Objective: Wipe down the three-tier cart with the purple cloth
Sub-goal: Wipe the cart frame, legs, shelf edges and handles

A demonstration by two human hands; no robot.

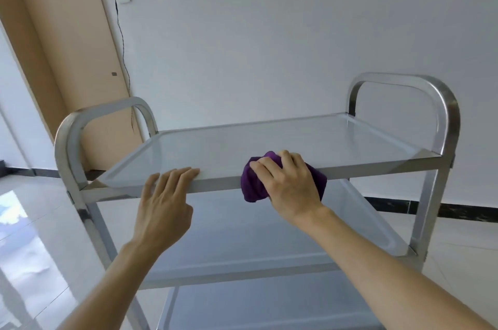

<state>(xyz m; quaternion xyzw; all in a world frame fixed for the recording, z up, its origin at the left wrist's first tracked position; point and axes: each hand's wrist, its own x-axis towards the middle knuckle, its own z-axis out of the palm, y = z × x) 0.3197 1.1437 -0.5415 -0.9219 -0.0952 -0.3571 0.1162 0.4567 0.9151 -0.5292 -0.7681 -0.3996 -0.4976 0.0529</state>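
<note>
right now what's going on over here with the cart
A person is wiping a steel three-tier cart. The right hand grips a bunched purple cloth against the front edge of the top shelf. The left hand rests on that same edge further left, fingers fairly straight, apparently steadying the cart. The middle shelf and bottom shelf show below, with nothing on any of them.

Cart at frame centre, hands on its near edge.
Left hand (pixel 164 196) on top shelf (pixel 269 141) rim, left of cloth (pixel 253 184) under right hand (pixel 289 184).
</note>
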